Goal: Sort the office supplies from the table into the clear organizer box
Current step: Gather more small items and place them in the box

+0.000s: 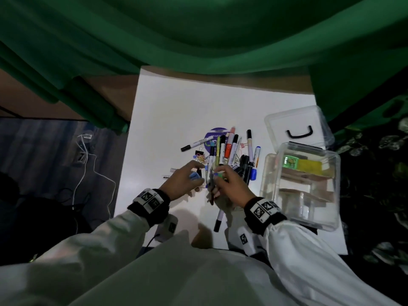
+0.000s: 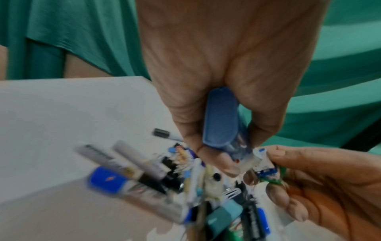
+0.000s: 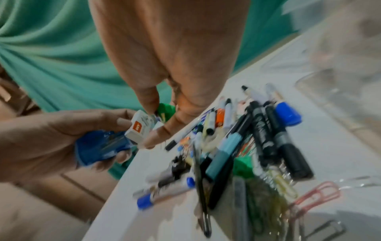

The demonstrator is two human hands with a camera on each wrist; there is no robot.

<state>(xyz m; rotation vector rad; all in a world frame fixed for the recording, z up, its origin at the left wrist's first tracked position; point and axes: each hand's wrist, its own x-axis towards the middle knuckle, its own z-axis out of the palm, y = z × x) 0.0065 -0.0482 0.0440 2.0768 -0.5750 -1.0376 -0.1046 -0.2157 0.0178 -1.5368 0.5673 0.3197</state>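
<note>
Markers and pens lie in a pile (image 1: 231,151) with binder clips and paper clips (image 3: 274,181) on the white table (image 1: 165,111). My left hand (image 1: 194,177) grips a small blue stapler (image 2: 220,117) just above the pile's near edge. Close beside it, my right hand (image 3: 156,120) pinches a small white eraser (image 3: 138,128) with an orange label between thumb and forefinger. A green item (image 3: 164,108) also sits in that hand. The clear organizer box (image 1: 302,184) stands to the right of the pile, with a green and a yellow item inside.
The box's clear lid (image 1: 295,127) with a black handle lies behind the box. One marker (image 1: 196,144) lies apart at the pile's left, another (image 1: 219,219) near the front edge. Green cloth (image 1: 198,40) hangs behind the table. Cables (image 1: 88,173) run on the floor to the left.
</note>
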